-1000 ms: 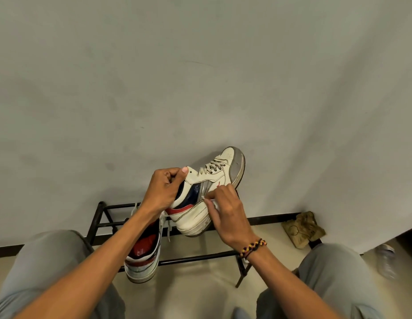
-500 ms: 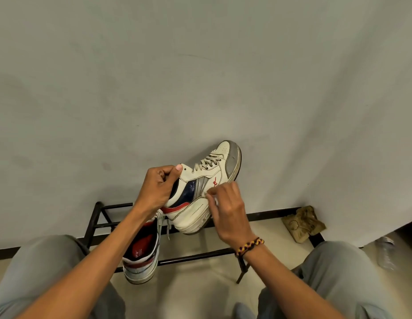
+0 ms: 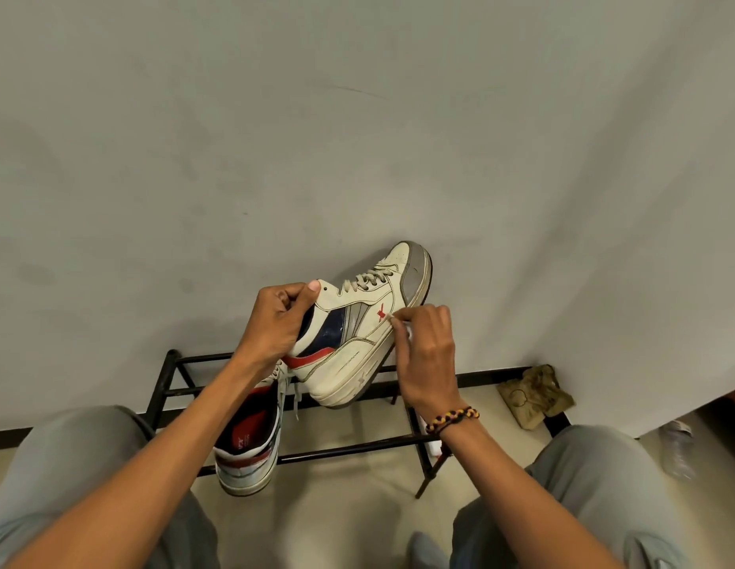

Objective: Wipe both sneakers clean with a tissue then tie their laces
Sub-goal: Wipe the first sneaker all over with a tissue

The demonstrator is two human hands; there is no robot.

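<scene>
Filling the upper two thirds of the frame: a plain pale grey wall [image 3: 357, 117], faintly scuffed, with a dark skirting strip along its foot. Below it, a cream floor [image 3: 345, 511] and a low black metal rack [image 3: 357, 445] of thin bars running across the middle. In the lower corners, two knees in grey trousers [image 3: 595, 486].

At centre, lifted above the rack: a raised sneaker [image 3: 357, 334], tilted toe-up toward the upper right, cream leather with a navy side panel, a grey stripe, a red band near the heel, a small red mark by the laces, a grey toe cap; sole edge smudged, laces threaded and loose. Gripped at the collar by the left hand [image 3: 275, 322], fingers curled round the rim, thumb on top. Against its side near the forefoot, the right hand [image 3: 427, 351], fingertips pinched on a small white tissue [image 3: 407, 328], a braided bracelet [image 3: 452, 418] on the wrist.

Lower left of centre, on the rack: a second sneaker [image 3: 251, 445], opening upward, red insole showing, one lace dangling.

At right, by the wall: a crumpled tan cloth [image 3: 534, 396]; further right, a blurred clear plastic bottle [image 3: 678, 449] on the floor.
</scene>
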